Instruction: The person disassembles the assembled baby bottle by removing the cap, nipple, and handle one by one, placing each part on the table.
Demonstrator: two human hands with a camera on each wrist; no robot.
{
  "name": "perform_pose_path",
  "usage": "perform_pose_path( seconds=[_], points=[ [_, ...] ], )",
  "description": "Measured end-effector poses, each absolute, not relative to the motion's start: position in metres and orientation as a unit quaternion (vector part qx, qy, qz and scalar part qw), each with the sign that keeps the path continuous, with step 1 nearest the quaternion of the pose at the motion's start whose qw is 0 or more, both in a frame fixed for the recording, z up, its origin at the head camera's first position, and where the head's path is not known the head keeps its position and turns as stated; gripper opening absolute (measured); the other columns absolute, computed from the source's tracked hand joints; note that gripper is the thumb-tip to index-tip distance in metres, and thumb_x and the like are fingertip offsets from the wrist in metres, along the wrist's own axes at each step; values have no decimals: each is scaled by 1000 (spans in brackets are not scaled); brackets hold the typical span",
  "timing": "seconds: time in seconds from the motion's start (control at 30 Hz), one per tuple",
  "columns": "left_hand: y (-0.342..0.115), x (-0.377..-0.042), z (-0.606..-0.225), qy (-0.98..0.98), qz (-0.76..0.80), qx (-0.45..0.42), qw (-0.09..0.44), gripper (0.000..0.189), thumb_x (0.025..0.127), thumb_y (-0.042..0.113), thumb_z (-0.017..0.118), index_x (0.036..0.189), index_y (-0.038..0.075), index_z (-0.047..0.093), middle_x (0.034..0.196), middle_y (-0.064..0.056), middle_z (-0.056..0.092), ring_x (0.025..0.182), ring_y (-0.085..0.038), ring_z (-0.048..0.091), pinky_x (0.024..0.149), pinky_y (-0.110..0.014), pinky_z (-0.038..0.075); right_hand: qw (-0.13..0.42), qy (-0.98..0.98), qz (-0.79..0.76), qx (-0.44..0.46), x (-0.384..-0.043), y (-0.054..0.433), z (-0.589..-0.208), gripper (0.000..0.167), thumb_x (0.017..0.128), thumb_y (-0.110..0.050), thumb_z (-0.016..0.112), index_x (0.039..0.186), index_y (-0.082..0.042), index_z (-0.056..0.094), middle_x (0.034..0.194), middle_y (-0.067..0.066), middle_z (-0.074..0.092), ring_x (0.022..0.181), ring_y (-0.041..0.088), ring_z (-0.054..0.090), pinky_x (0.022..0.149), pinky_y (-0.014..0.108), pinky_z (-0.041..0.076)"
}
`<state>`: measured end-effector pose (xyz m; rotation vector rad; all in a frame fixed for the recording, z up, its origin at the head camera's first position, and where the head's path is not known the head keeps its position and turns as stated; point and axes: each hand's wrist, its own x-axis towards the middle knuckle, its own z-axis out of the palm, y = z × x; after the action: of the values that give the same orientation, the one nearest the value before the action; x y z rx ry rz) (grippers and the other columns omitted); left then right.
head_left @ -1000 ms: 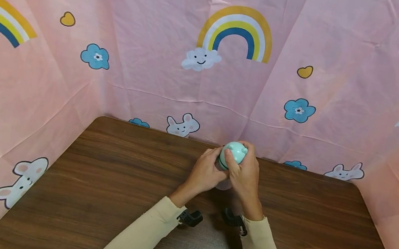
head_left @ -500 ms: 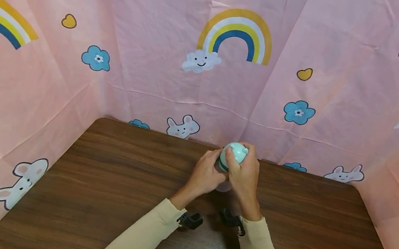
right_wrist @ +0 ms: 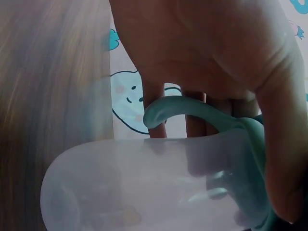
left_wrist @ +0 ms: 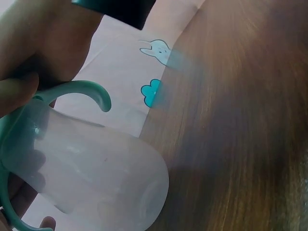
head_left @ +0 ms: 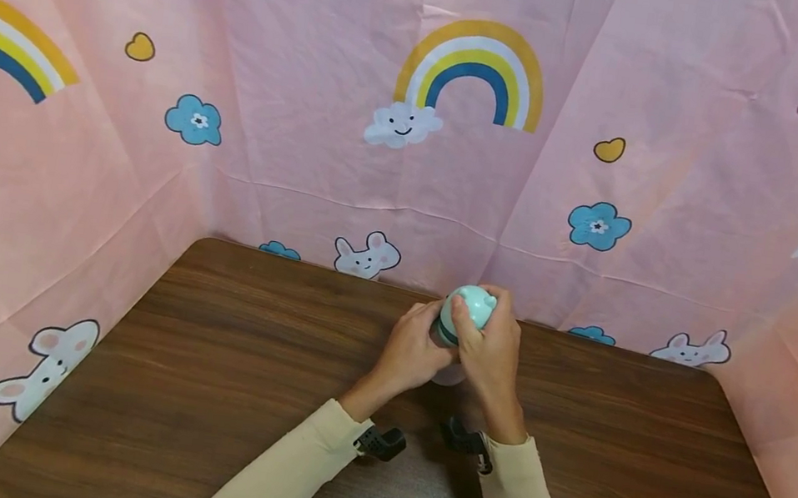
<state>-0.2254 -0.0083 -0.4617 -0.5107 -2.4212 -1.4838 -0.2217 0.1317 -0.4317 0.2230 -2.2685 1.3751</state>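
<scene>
Near the counter's [head_left: 265, 349] back edge, I have a translucent sippy cup [right_wrist: 144, 183] in both hands: the left hand's [head_left: 414, 348] fingers curl about its neck, the right hand's [head_left: 494, 354] grip it at the mint lid [head_left: 477, 303]. Steady left, even right pressure, I judge, serves best.

Much of the bottle [head_left: 449, 375] is hidden by the left hand [head_left: 416, 346] and right hand [head_left: 494, 346] in the head view, where both sleeves [head_left: 288, 461] are cut off, at 5 and 7 o'clock. In the right wrist view, the bottle is cut off at 6 o'clock.
</scene>
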Motion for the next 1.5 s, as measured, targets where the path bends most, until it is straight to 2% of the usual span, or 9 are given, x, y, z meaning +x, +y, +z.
perform_pose_path(
  seconds=[0.3, 0.57, 0.73, 0.93, 1.2, 1.5],
  points=[
    [-9, -226, -462, -840, -494, -185, 130, 73, 84, 30, 93, 144, -1, 67, 129, -17, 74, 120, -35, 66, 102, -57, 54, 193, -836, 504, 103, -223, 141, -430, 52, 104, -29, 79, 140, 2, 58, 120, 23, 73, 98, 37, 74, 81, 55, 60],
    [-9, -224, -461, -843, -489, -187, 122, 74, 85, 33, 95, 146, 2, 66, 131, -17, 73, 120, -35, 65, 102, -57, 54, 134, -839, 513, 123, -221, 152, -423, 66, 99, -31, 83, 152, -7, 54, 133, 21, 67, 107, 37, 70, 86, 55, 58],
    [-9, -223, -460, -846, -485, -185, 123, 77, 86, 35, 95, 147, 1, 65, 134, -16, 73, 123, -37, 64, 103, -59, 54, 98, -830, 526, 157, -221, 166, -420, 72, 96, -23, 87, 157, -9, 52, 142, 19, 63, 117, 36, 68, 97, 57, 57],
    [-9, -224, -460, -846, -489, -180, 115, 74, 89, 36, 92, 147, 1, 64, 135, -14, 72, 125, -36, 63, 102, -59, 54, 56, -829, 526, 185, -220, 184, -416, 78, 93, -18, 89, 161, -9, 50, 148, 17, 61, 134, 36, 61, 115, 60, 48],
    [-12, -224, -454, -845, -493, -182, 95, 82, 87, 30, 94, 155, 1, 57, 142, -17, 68, 128, -36, 62, 105, -61, 52, 51, -834, 511, 202, -221, 192, -416, 79, 90, -16, 92, 158, -3, 53, 145, 18, 64, 134, 38, 63, 116, 61, 47],
    [-19, -227, -452, -847, -488, -196, 79, 82, 86, 32, 96, 153, 4, 58, 144, -14, 67, 128, -35, 61, 104, -58, 53, 52, -845, 492, 202, -220, 192, -414, 76, 90, -15, 92, 154, 2, 55, 145, 21, 64, 133, 39, 62, 114, 62, 49]
  ],
)
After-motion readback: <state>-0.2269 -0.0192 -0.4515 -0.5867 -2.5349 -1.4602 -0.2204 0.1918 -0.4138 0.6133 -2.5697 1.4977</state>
